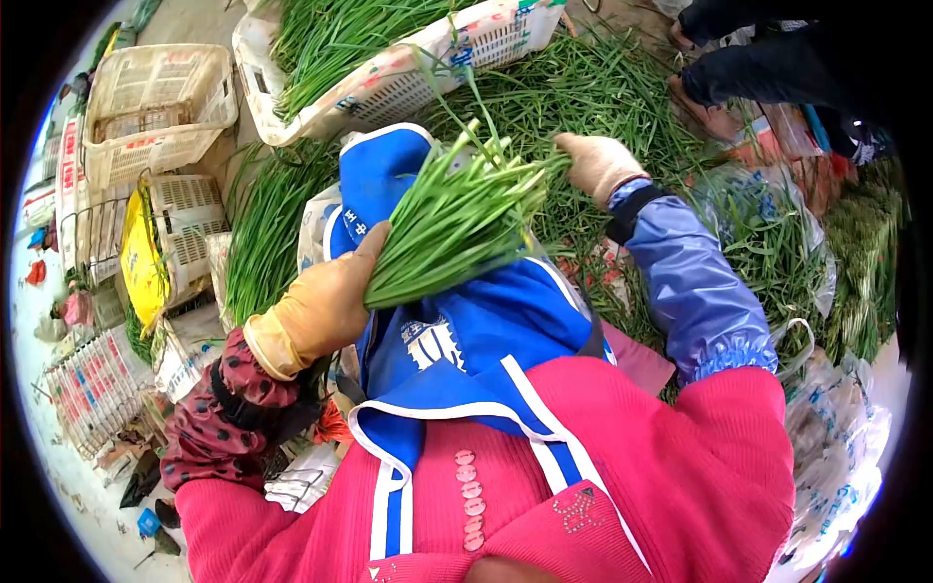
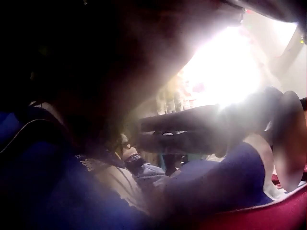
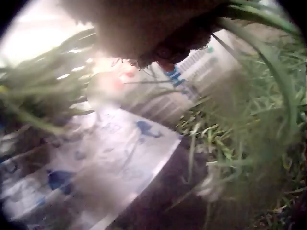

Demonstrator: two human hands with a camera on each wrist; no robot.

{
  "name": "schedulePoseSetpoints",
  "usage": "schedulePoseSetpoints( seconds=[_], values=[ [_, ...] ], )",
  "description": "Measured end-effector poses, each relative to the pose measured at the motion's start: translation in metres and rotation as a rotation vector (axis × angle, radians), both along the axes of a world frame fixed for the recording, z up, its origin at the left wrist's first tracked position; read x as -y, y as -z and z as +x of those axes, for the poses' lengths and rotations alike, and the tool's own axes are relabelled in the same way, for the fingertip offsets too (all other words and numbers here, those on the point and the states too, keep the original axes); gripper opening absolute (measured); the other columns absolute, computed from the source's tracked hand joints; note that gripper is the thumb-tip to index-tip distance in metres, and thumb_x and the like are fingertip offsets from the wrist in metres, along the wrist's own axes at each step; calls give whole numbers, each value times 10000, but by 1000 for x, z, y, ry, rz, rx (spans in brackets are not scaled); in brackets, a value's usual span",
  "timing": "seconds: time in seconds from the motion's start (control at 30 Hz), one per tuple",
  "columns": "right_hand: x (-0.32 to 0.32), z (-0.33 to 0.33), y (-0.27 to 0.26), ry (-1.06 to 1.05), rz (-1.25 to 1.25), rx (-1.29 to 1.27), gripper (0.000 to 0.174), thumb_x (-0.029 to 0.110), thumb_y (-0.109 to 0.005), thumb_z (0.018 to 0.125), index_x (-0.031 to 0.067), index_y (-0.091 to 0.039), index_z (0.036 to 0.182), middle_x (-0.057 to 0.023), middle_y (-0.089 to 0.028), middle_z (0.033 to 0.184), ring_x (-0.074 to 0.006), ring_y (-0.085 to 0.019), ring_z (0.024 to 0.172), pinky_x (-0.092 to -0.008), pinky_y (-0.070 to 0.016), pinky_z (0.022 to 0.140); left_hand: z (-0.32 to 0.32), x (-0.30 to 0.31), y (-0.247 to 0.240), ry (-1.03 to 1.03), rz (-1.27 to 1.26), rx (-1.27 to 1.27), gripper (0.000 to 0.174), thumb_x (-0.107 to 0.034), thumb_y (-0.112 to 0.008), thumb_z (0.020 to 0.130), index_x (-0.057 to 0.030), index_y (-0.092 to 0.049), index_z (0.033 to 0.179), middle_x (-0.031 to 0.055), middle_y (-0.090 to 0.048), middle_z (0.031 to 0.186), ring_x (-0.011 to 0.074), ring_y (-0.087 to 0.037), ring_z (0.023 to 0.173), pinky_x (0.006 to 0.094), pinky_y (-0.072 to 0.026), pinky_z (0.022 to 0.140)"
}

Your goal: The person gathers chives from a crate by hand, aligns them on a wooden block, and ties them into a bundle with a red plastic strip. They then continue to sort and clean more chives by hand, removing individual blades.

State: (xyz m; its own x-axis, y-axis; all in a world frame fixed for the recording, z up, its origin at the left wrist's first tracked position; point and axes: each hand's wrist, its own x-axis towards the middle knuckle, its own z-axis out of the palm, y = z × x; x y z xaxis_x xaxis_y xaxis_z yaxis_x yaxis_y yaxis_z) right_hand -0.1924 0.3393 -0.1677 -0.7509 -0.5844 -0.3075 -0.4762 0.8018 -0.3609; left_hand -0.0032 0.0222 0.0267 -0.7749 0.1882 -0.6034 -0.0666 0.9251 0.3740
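Observation:
A bunch of garlic chives (image 1: 452,228), long green leaves with paler stem ends, lies across the blue apron (image 1: 466,316) on the person's lap. My gloved left hand (image 1: 321,301) grips the leafy end at the lower left, thumb laid along the bunch. At the pale stem end my gloved right hand (image 1: 601,165) pinches a few strands with curled fingers. From above in the right wrist view, the dark right hand (image 3: 148,28) shows with a loose leaf (image 3: 273,62) arching beside it. The left wrist view is mostly dark and glared, hiding the left hand's grip.
A white crate (image 1: 408,92) full of chives stands ahead. Loose leaves (image 1: 603,87) cover the floor ahead and right. An empty basket (image 1: 160,107) and a yellow bag (image 1: 144,257) are at left. Another person's legs (image 1: 777,63) are at the upper right, plastic bags (image 1: 831,447) at right.

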Motion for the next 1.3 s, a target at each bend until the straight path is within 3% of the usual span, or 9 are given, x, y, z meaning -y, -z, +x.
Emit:
schedulePoseSetpoints(
  seconds=[0.2, 0.3, 0.43, 0.57, 0.67, 0.8, 1.1, 1.17, 1.3],
  values=[
    [-37, -59, -28, 130, 557, 28, 474, 326, -626, 892, 126, -558, 1317, -155, -664, 1167, -331, -636, 1081, -422, -510, 933, 5, 6, -20, -56, -63, 116, 756, -126, -594, 878, -89, -229, 1539, 295, -658, 906, 445, -660, 865, 486, -521, 736],
    [-4, -57, -76, -19, 128, -367, 499, 297, -682, 829, 62, -579, 1256, -173, -659, 1182, -337, -639, 1085, -441, -511, 944, 0, 3, -18, -23, -130, 124, 769, -120, -612, 856, -93, -248, 1533, 283, -663, 950, 445, -664, 847, 484, -525, 731],
    [90, 16, -187, -424, -922, 144, 475, 206, -762, 802, 82, -634, 1242, -175, -687, 1114, -296, -675, 1030, -375, -544, 877, -5, -3, 1, 311, -118, -252, 735, -75, -590, 841, -95, -296, 1514, 237, -651, 1104, 413, -666, 913, 446, -541, 744],
    [135, 56, -179, -820, -795, 247, 715, 435, -738, 784, 82, -522, 1367, -239, -676, 1086, -364, -666, 1013, -412, -540, 865, 12, 10, 38, 197, 113, -414, 658, -66, -567, 848, -122, -383, 1477, 154, -640, 1167, 376, -669, 921, 428, -552, 701],
    [116, 32, -160, -606, -94, 415, 922, 662, -674, 719, 14, -495, 1352, -283, -645, 1157, -394, -649, 1048, -423, -512, 909, 0, 2, -12, 305, -233, -196, 706, -91, -605, 835, -197, -373, 1494, 150, -656, 1102, 357, -672, 912, 414, -551, 727],
    [59, 6, -130, -550, 189, 492, 1106, 456, -785, 650, 168, -211, 1550, -212, -666, 1164, -341, -669, 1023, -405, -517, 889, 28, 24, 14, 33, -53, -206, 730, -97, -639, 817, -242, -389, 1487, 151, -657, 1139, 376, -664, 954, 419, -546, 772],
    [18, -22, -88, -148, -59, 359, 377, 204, -596, 897, 54, -629, 1241, -132, -722, 1009, -257, -668, 900, -354, -517, 833, 33, 14, 34, -259, 103, -134, 709, -85, -632, 832, -235, -401, 1486, 232, -645, 1168, 407, -640, 1046, 434, -537, 848],
    [-12, -62, -54, -50, -281, 160, 283, 229, -589, 917, 65, -680, 1130, -70, -682, 811, -177, -619, 699, -313, -505, 640, 40, 18, 43, -281, 162, -205, 706, -88, -639, 836, -237, -403, 1485, 235, -656, 1131, 403, -644, 1038, 428, -540, 834],
    [-40, -77, -88, 761, -677, 541, 148, 254, -565, 947, 160, -677, 975, 92, -380, 599, -25, -284, 438, -220, -181, 381, 56, 13, 58, -420, 229, -349, 676, -73, -641, 854, -168, -408, 1482, 208, -683, 1123, 364, -671, 1035, 390, -541, 841]
  ],
)
